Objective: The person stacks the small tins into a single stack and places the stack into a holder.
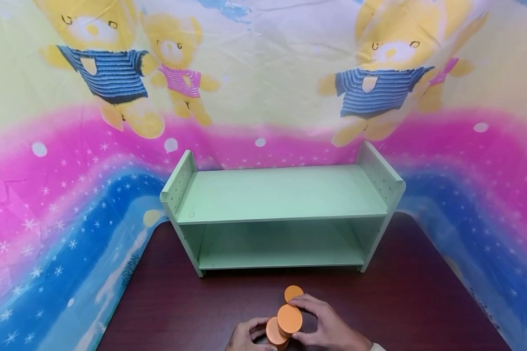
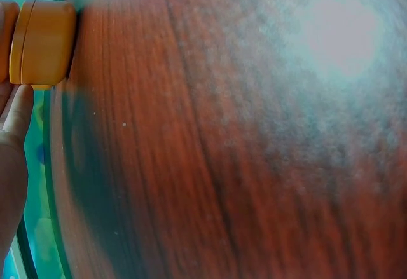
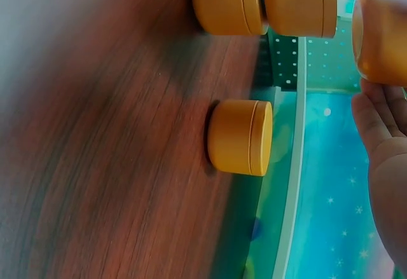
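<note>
Several round orange lidded jars are gathered near the table's front. My right hand [image 1: 327, 321] grips one orange jar [image 1: 290, 319] between thumb and fingers, raised off the table. In the right wrist view this held jar [image 3: 385, 37] is apart from two stacked jars, a lower jar [image 3: 222, 2] and an upper jar [image 3: 296, 2]. With thumb and fingers on either side, my left hand [image 1: 248, 336] holds the stack, whose upper jar [image 1: 275, 330] shows beside the raised one. A single jar [image 3: 235, 138] stands upright on the table, just beyond my right fingertips in the head view.
A pale green two-tier shelf [image 1: 281, 195] stands on the dark reddish-brown table [image 1: 167, 302], behind the jars. Its side panels rise above the top board. A cloth backdrop [image 1: 263, 73] printed with bears hangs behind and along both sides.
</note>
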A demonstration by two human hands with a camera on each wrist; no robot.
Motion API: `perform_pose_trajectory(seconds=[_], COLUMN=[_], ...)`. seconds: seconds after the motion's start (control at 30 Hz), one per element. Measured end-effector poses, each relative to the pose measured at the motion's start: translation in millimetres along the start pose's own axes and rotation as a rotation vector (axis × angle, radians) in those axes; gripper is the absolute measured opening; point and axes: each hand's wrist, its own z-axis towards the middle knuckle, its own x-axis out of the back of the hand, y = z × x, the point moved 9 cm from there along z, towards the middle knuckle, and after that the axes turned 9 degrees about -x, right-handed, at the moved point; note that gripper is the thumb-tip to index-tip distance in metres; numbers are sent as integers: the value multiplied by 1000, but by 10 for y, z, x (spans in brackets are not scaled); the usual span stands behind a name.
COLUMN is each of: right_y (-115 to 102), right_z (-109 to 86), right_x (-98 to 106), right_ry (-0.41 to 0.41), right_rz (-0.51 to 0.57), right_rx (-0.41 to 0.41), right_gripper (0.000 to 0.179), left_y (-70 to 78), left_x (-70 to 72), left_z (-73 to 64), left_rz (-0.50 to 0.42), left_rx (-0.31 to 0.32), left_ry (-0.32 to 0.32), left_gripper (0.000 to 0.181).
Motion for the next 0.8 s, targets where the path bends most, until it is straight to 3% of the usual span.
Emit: perform_pose_trajectory(seconds=[0.17,0.3,0.57,0.8], right_y=[15,-28,2,21], right_z=[33,58,82,95], right_x=[-53,-69,-139,-187], right_ry=[-13,-10,-65,-76], right_rz=[13,6,58,63], right_rx=[-5,10,-35,-52], right_gripper=[54,54,54,53], left_y=[3,0,-12,-12], left_x=[1,6,15,11], left_z=[0,1,-2,3], left_rz=[22,49,70,80], left_rx=[-16,-3,21,-3], left_ry=[-4,-2,-7,-14], left_gripper=[58,57,56,55])
